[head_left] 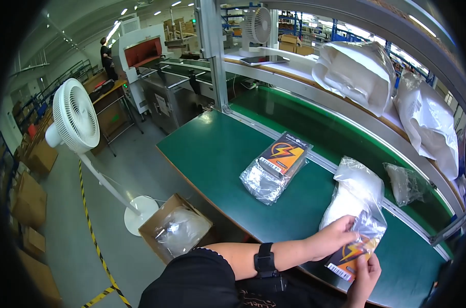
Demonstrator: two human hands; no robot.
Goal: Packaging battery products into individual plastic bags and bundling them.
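Observation:
Both hands are on a clear plastic bag with a black and orange printed card (348, 255), held over the near right of the green table (212, 149). My left hand (333, 240) pinches the bag's upper part. Lower down, my right hand (365, 277) grips its right edge between thumb and fingers. Just beyond my hands lies a pile of clear and white plastic bags (356, 179), partly hidden by the held one. Left of that pile, a stack of similar carded bags (280, 163) rests on the table.
A metal-framed shelf with white plastic packs (356, 72) overhangs a green conveyor belt (315, 126). A crumpled clear bag (403, 184) lies on the belt. An open carton (158, 244) holding plastic film and a white standing fan (78, 115) are at the left. Another person (106, 56) stands far off.

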